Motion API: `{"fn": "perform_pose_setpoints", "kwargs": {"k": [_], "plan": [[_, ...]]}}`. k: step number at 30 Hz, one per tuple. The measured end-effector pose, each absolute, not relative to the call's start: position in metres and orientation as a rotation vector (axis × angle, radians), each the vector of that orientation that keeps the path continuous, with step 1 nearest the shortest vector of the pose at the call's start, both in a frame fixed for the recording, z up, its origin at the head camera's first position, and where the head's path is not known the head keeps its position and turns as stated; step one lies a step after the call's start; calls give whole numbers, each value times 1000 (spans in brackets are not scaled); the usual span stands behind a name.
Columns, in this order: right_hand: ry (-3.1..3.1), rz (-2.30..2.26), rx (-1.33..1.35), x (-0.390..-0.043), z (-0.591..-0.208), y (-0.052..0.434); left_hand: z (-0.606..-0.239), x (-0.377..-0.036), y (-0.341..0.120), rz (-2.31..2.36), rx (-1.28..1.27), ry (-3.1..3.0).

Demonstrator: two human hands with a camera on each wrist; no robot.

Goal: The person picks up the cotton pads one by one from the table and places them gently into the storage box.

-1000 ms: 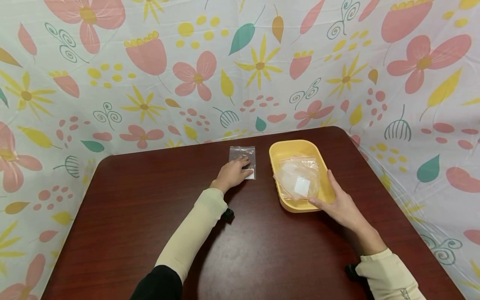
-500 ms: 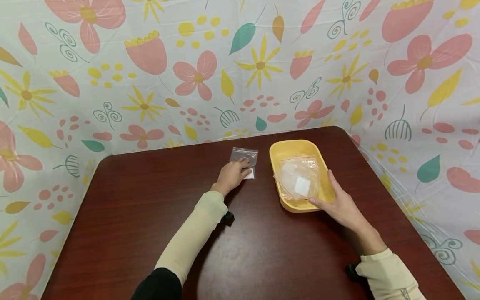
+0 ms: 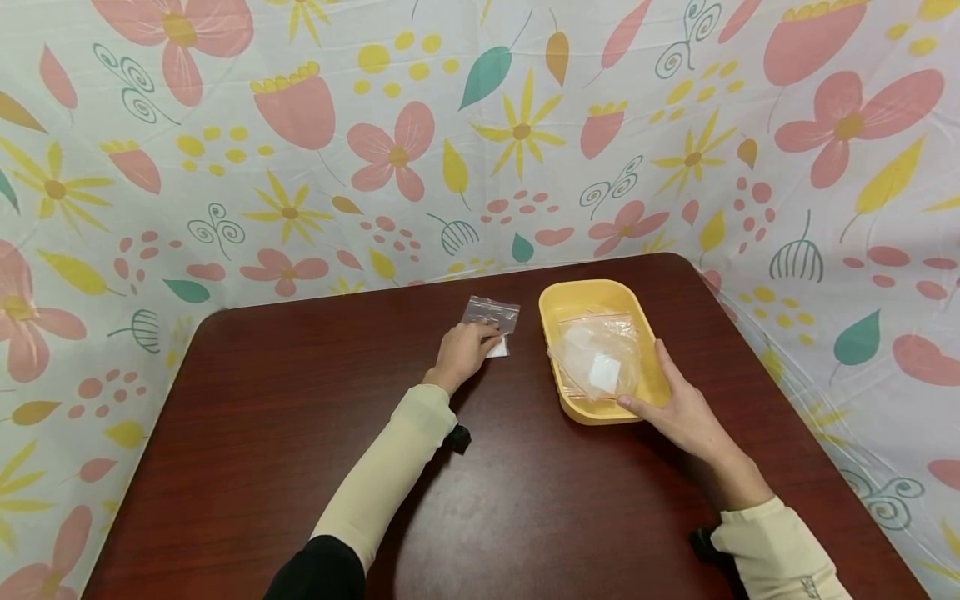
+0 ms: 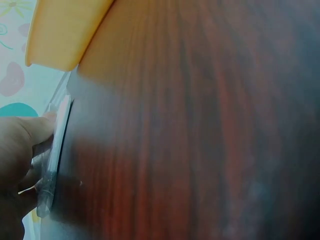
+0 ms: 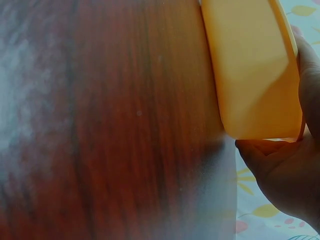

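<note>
A clear zip-lock bag (image 3: 491, 314) with a small white piece (image 3: 498, 347) at its near end is at the middle back of the table. My left hand (image 3: 459, 354) pinches this bag; in the left wrist view the thumb (image 4: 37, 128) lies against the bag's edge (image 4: 60, 135). Part of the bag is hidden under the fingers. To the right stands a yellow plastic tray (image 3: 573, 293) with clear zip-lock bags (image 3: 592, 346) piled inside, one showing a white patch. My right hand (image 3: 686, 417) holds the tray's near right corner, thumb at the near rim and fingers along the right side.
The dark red-brown wooden table (image 3: 300, 417) carries the tray near its right edge. A flower-printed cloth (image 3: 420, 158) hangs behind the table and along its sides. Each wrist has a small black device (image 3: 457, 438) under the sleeve cuff.
The zip-lock bag under my left hand has turned slightly, its far end swinging to the right. The left fingers have curled in a little. My right hand and the tray have stayed put.
</note>
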State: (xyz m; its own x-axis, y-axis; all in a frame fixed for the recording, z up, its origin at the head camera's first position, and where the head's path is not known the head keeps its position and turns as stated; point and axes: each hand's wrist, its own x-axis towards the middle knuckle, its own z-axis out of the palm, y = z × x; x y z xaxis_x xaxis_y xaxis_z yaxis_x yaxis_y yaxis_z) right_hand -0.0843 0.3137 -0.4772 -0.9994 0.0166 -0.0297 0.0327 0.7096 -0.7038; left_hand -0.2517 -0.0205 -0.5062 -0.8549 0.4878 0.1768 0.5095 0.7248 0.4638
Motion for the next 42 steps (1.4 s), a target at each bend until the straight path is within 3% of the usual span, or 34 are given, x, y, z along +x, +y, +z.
{"fn": "perform_pose_setpoints", "kwargs": {"k": [26,42], "plan": [[2879,-1187,42,-84,-476,313,-496,-250,-24,-938,-819,-2822],[2877,-1172,56,-83,-477,314,-450,-253,-35,-1004,-790,-2675]]}}
